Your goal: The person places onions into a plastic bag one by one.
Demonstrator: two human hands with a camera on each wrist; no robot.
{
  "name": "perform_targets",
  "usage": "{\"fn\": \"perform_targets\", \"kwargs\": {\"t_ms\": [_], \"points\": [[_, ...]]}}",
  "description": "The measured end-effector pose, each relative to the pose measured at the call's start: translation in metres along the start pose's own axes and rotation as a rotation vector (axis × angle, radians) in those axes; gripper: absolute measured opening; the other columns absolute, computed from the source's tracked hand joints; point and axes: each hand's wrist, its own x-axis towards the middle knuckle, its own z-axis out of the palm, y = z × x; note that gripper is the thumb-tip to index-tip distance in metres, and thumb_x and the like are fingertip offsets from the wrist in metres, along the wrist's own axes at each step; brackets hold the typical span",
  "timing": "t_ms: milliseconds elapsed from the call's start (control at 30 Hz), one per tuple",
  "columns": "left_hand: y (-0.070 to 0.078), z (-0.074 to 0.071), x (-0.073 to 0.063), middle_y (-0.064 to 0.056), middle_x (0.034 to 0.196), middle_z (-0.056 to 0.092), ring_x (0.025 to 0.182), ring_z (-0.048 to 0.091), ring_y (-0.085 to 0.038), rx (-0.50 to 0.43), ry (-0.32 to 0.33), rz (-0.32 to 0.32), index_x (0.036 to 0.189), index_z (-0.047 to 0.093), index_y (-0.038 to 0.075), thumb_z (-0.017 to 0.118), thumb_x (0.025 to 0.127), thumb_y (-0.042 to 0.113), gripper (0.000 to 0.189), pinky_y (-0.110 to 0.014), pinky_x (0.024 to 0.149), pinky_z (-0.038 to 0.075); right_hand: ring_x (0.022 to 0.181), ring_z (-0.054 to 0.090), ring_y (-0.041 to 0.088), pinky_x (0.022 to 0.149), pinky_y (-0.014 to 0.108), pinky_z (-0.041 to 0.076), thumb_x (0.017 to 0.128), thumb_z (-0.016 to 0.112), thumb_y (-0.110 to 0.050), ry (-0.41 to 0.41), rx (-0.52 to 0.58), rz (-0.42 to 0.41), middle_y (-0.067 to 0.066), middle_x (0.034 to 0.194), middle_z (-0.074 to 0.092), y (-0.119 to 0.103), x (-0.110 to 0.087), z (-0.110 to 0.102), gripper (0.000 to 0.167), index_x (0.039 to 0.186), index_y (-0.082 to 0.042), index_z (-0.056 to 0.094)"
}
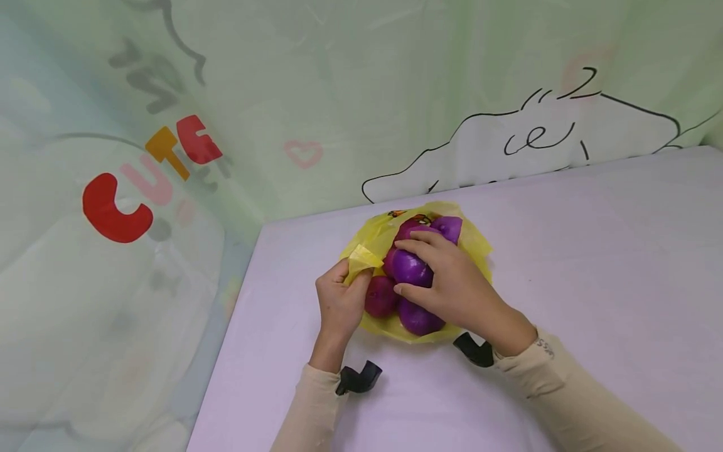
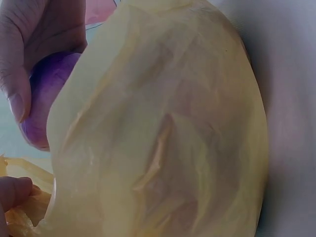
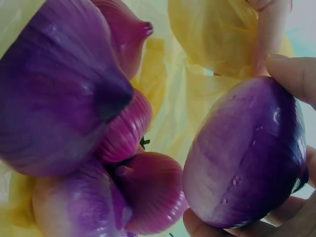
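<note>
A yellow plastic bag (image 1: pixel 369 233) sits open on the table, its mouth turned up and full of onions. With bent fingers and thumb, my left hand (image 1: pixel 341 302) pinches the bag's handle (image 1: pixel 361 258) at the left rim. Over the mouth, my right hand (image 1: pixel 460 282) grips a shiny purple onion (image 3: pixel 247 153) between thumb and fingers. Below it lie several more onions, among them a reddish one (image 1: pixel 381 297) and a purple one (image 1: pixel 420 318). In the left wrist view, the bag's side hides most of its contents.
The bag stands on a pale lilac tabletop (image 1: pixel 593 263). Behind it hangs a light green printed curtain (image 1: pixel 316 94), which also runs along the left side. Black wrist pieces (image 1: pixel 359 378) stick out from both cream sleeves (image 1: pixel 313 402) just above the table.
</note>
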Motion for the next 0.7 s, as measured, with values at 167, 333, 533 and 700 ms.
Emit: {"fn": "perform_targets", "kwargs": {"t_ms": [167, 333, 533, 700], "points": [[0.000, 0.000, 0.000, -0.014, 0.091, 0.078, 0.072, 0.064, -0.015, -0.002, 0.000, 0.001, 0.099, 0.080, -0.003, 0.071, 0.094, 0.005, 0.013, -0.024, 0.065, 0.058, 0.132, 0.054, 0.041, 0.102, 0.062, 0.051, 0.081, 0.089, -0.023, -0.016, -0.018, 0.009, 0.021, 0.144, 0.057, -0.001, -0.001, 0.005, 0.062, 0.135, -0.005, 0.067], [-0.001, 0.000, 0.001, -0.014, 0.090, 0.078, 0.071, 0.064, -0.015, -0.004, -0.003, 0.008, 0.100, 0.079, -0.003, 0.071, 0.094, 0.005, 0.013, -0.024, 0.065, 0.058, 0.133, 0.053, 0.042, 0.106, 0.062, 0.048, 0.082, 0.087, -0.022, -0.014, -0.033, 0.005, 0.020, 0.144, 0.056, -0.002, -0.002, 0.009, 0.060, 0.136, -0.006, 0.067], [-0.001, 0.001, 0.001, -0.014, 0.090, 0.078, 0.070, 0.064, -0.014, -0.003, -0.006, 0.008, 0.100, 0.079, -0.003, 0.071, 0.094, 0.004, 0.013, -0.024, 0.064, 0.058, 0.133, 0.053, 0.042, 0.108, 0.062, 0.046, 0.083, 0.087, -0.021, -0.006, -0.036, -0.013, 0.021, 0.145, 0.057, -0.002, -0.004, 0.011, 0.059, 0.136, -0.005, 0.066], [-0.001, 0.001, 0.000, -0.014, 0.090, 0.078, 0.071, 0.064, -0.014, 0.002, -0.003, 0.007, 0.099, 0.079, -0.003, 0.071, 0.094, 0.004, 0.012, -0.023, 0.063, 0.057, 0.135, 0.051, 0.042, 0.108, 0.062, 0.046, 0.082, 0.088, -0.019, -0.001, -0.034, -0.013, 0.022, 0.146, 0.056, -0.001, -0.004, 0.014, 0.060, 0.136, -0.005, 0.066]]}}
